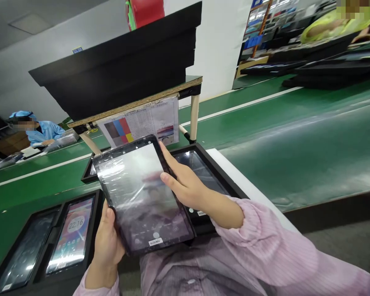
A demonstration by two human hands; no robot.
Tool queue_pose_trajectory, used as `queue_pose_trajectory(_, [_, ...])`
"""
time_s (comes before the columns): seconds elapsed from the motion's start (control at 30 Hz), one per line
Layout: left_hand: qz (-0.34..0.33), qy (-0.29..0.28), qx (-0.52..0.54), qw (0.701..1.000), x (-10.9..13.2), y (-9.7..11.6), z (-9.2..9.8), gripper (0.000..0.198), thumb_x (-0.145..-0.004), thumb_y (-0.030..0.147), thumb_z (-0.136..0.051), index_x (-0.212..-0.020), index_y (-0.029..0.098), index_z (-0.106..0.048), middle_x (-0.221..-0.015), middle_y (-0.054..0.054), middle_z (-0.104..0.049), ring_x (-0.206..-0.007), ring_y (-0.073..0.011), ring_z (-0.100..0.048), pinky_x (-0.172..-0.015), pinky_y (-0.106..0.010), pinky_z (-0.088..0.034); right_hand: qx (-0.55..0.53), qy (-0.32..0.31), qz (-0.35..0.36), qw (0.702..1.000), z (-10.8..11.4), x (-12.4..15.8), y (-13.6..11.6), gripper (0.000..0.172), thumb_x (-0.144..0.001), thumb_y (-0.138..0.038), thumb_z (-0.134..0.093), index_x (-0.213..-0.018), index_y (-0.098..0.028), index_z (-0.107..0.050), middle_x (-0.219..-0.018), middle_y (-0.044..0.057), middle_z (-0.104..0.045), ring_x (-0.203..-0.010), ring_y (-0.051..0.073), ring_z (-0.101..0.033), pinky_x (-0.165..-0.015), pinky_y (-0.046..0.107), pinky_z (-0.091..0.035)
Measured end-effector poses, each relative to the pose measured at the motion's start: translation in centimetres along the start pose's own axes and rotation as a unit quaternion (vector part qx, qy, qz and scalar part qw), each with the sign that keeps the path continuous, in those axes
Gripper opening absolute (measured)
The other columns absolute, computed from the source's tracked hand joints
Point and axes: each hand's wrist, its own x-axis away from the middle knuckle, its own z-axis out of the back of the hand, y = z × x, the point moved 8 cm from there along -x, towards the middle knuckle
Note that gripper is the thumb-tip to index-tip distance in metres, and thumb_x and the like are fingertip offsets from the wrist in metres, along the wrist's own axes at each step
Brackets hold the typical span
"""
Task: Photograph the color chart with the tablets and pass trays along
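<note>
I hold a black tablet (142, 197) tilted up in front of me; its screen is wrapped in shiny film and shows a pale camera image. My left hand (107, 240) grips its lower left corner, fingers behind and thumb on the front edge. My right hand (185, 185) rests on the tablet's right edge, thumb touching the screen and fingers stretched along the side. Both sleeves are pink.
A black tray (218, 181) behind holds another tablet. At lower left a tray (40, 242) carries two tablets, one lit and showing 22:16. A colour chart (142, 125) hangs under a raised shelf stacked with black trays. Green conveyor belts run across; other workers sit far left and top right.
</note>
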Motion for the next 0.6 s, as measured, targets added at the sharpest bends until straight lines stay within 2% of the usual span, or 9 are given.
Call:
queue_pose_trajectory(0.1, [0.002, 0.031, -0.020, 0.999, 0.3, 1.1, 0.0, 0.060, -0.089, 0.050, -0.067, -0.145, 0.034, -0.052, -0.128, -0.004, -0.071, -0.115, -0.0273, -0.069, -0.108, -0.044, -0.050, 0.015, -0.030, -0.043, 0.999, 0.6, 0.0, 1.8, 0.077, -0.100, -0.063, -0.035, -0.163, -0.023, -0.012, -0.156, 0.008, -0.041, -0.136, 0.029, -0.050, -0.114, 0.048, -0.041])
queue_pose_trajectory(0.17, [0.040, 0.032, -0.022, 0.998, -0.2, 1.7, 0.0, 0.062, -0.086, 0.048, -0.071, -0.144, 0.031, -0.054, -0.128, -0.006, -0.071, -0.116, -0.0275, -0.068, -0.108, -0.042, -0.050, 0.066, -0.035, -0.091, 0.993, 2.7, 0.6, 3.3, 0.079, -0.100, -0.064, -0.031, -0.163, -0.023, -0.007, -0.158, 0.008, -0.037, -0.139, 0.029, -0.048, -0.114, 0.051, -0.041])
queue_pose_trajectory(0.2, [0.066, 0.028, -0.020, 0.997, -0.6, 1.9, 0.1, 0.062, -0.085, 0.046, -0.072, -0.143, 0.029, -0.056, -0.129, -0.006, -0.071, -0.117, -0.0277, -0.067, -0.107, -0.041, -0.050, 0.123, -0.028, -0.123, 0.984, 4.2, 1.3, 4.2, 0.077, -0.100, -0.062, -0.030, -0.163, -0.023, -0.013, -0.158, 0.009, -0.037, -0.139, 0.031, -0.048, -0.113, 0.054, -0.041])
queue_pose_trajectory(0.27, [0.115, 0.025, -0.017, 0.993, -1.6, 2.0, 0.6, 0.061, -0.084, 0.043, -0.074, -0.141, 0.028, -0.057, -0.131, -0.006, -0.070, -0.119, -0.0279, -0.066, -0.106, -0.040, -0.051, 0.302, -0.017, -0.190, 0.934, 7.8, 3.5, 6.1, 0.066, -0.097, -0.057, -0.033, -0.151, -0.020, -0.046, -0.156, 0.012, -0.041, -0.140, 0.038, -0.044, -0.114, 0.062, -0.037])
queue_pose_trajectory(0.3, [0.133, 0.027, -0.022, 0.991, -2.2, 1.9, 0.9, 0.061, -0.083, 0.041, -0.075, -0.140, 0.027, -0.058, -0.131, -0.006, -0.069, -0.119, -0.0281, -0.066, -0.105, -0.040, -0.052, 0.391, -0.022, -0.218, 0.894, 9.4, 4.9, 7.0, 0.060, -0.095, -0.055, -0.034, -0.132, -0.019, -0.065, -0.154, 0.014, -0.043, -0.140, 0.043, -0.042, -0.111, 0.068, -0.035])
queue_pose_trajectory(0.33, [0.147, 0.028, -0.032, 0.988, -2.9, 1.7, 1.3, 0.061, -0.082, 0.039, -0.076, -0.139, 0.026, -0.059, -0.130, -0.007, -0.070, -0.118, -0.0285, -0.066, -0.104, -0.041, -0.052, 0.451, -0.046, -0.245, 0.857, 10.3, 6.4, 8.0, 0.055, -0.093, -0.053, -0.034, -0.113, -0.020, -0.074, -0.150, 0.016, -0.048, -0.140, 0.046, -0.041, -0.108, 0.073, -0.033])
queue_pose_trajectory(0.4, [0.168, 0.021, -0.069, 0.983, -4.3, 0.9, 1.9, 0.058, -0.080, 0.036, -0.077, -0.134, 0.022, -0.063, -0.128, -0.008, -0.071, -0.117, -0.0301, -0.067, -0.103, -0.043, -0.053, 0.508, -0.087, -0.268, 0.814, 11.0, 8.9, 9.6, 0.055, -0.092, -0.052, -0.033, -0.100, -0.020, -0.077, -0.146, 0.019, -0.051, -0.140, 0.047, -0.039, -0.105, 0.076, -0.033])
queue_pose_trajectory(0.5, [0.154, -0.002, -0.152, 0.976, -6.1, -0.5, 2.5, 0.050, -0.082, 0.040, -0.073, -0.125, 0.016, -0.069, -0.127, -0.013, -0.071, -0.122, -0.0336, -0.064, -0.107, -0.048, -0.049, 0.493, -0.106, -0.281, 0.817, 10.0, 10.4, 10.9, 0.067, -0.092, -0.059, -0.030, -0.109, -0.009, -0.072, -0.155, 0.024, -0.038, -0.145, 0.040, -0.034, -0.113, 0.062, -0.036])
queue_pose_trajectory(0.6, [0.085, 0.004, -0.199, 0.976, -6.8, -0.6, 3.1, 0.052, -0.089, 0.047, -0.066, -0.130, 0.015, -0.065, -0.142, -0.014, -0.060, -0.139, -0.0312, -0.050, -0.119, -0.047, -0.034, 0.406, -0.080, -0.362, 0.835, 9.7, 10.0, 12.0, 0.070, -0.092, -0.059, -0.030, -0.112, -0.004, -0.069, -0.160, 0.024, -0.026, -0.150, 0.035, -0.027, -0.119, 0.050, -0.033])
